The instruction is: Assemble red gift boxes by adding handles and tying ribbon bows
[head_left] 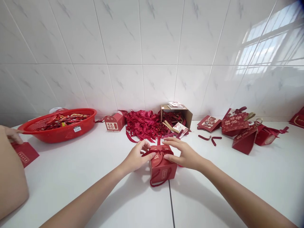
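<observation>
A small red gift box (163, 172) with gold print stands on the white table in front of me, a red twisted cord handle (158, 184) hanging down its near side. Across its top runs a dark red ribbon (159, 151). My left hand (137, 157) is at the box's upper left, thumb and fingers closed on the ribbon. From the right, my right hand (184, 153) reaches over the top, its thumb on the ribbon at the front and its fingers curved toward the far side. What lies beneath those fingers is partly hidden.
Red ribbons (143, 125) are heaped by the wall beside a cardboard box (188, 117) of straps. A red basket (71, 131) holds wrapped sweets. Finished-looking red boxes (244, 139) stand right. At left, another person's hand (13, 135) holds a red folded carton (26, 154).
</observation>
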Demonstrator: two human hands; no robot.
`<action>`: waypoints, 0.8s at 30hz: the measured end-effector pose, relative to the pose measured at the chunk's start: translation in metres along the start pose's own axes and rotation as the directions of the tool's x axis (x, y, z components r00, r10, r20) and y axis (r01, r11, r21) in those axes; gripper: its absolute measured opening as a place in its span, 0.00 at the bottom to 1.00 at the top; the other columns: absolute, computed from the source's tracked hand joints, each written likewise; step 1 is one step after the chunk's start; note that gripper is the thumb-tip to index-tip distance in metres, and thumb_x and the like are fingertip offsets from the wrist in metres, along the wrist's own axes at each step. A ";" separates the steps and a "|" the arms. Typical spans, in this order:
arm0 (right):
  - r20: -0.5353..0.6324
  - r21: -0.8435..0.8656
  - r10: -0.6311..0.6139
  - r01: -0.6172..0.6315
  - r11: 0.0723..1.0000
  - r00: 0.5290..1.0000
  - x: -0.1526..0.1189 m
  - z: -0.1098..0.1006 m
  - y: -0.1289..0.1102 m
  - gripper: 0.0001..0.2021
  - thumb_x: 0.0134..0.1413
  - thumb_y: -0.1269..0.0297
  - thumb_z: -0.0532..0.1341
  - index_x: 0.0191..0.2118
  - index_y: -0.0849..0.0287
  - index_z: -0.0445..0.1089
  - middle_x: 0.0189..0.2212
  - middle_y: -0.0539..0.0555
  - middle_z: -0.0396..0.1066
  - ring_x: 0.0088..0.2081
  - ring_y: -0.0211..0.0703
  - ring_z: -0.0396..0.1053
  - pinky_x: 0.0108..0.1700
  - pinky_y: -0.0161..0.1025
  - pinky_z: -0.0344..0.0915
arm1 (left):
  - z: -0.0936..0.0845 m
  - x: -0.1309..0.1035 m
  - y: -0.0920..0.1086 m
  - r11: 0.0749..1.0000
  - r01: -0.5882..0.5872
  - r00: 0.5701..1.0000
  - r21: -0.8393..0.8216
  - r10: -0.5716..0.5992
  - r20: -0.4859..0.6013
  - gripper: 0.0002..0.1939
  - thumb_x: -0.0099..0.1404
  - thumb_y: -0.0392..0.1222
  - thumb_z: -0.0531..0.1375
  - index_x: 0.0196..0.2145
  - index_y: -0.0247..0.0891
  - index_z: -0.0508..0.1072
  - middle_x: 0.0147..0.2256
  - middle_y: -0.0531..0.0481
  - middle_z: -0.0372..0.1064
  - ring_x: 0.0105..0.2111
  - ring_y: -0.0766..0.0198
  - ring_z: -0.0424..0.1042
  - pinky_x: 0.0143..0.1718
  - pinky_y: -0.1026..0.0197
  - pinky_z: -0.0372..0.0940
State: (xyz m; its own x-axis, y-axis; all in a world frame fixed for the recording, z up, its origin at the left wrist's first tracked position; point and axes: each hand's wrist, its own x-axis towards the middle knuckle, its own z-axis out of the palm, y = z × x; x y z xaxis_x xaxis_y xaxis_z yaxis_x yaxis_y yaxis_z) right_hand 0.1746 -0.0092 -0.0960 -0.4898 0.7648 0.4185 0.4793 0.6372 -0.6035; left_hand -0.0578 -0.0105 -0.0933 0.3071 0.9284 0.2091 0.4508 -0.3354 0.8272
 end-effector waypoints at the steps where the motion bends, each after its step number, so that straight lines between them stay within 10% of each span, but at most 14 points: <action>1: 0.022 0.018 -0.006 0.006 1.000 1.000 0.004 0.006 0.001 0.28 0.50 0.49 0.64 0.55 0.55 0.67 0.58 0.61 0.63 0.59 0.55 0.60 0.58 0.54 0.60 | 0.001 0.001 0.001 1.000 0.002 1.000 -0.015 -0.002 0.013 0.11 0.56 0.46 0.62 0.32 0.39 0.64 0.36 0.50 0.65 0.39 0.58 0.68 0.41 0.57 0.66; 24: -0.007 0.169 0.210 -0.205 0.964 0.978 0.001 0.030 -0.009 0.22 0.46 0.53 0.68 0.49 0.47 0.73 0.44 0.56 0.65 0.47 0.47 0.68 0.52 0.46 0.66 | 0.005 0.006 0.013 0.997 0.062 0.988 0.039 -0.067 0.141 0.13 0.51 0.42 0.62 0.26 0.38 0.58 0.26 0.57 0.57 0.27 0.67 0.58 0.28 0.66 0.54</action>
State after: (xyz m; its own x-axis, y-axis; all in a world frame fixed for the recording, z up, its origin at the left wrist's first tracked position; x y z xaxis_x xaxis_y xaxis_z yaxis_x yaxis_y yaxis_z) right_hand 0.1478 -0.0166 -0.1106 -0.3732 0.8821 0.2875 0.4393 0.4410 -0.7827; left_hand -0.0460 -0.0101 -0.0833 0.3915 0.9170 0.0771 0.5018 -0.2830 0.8174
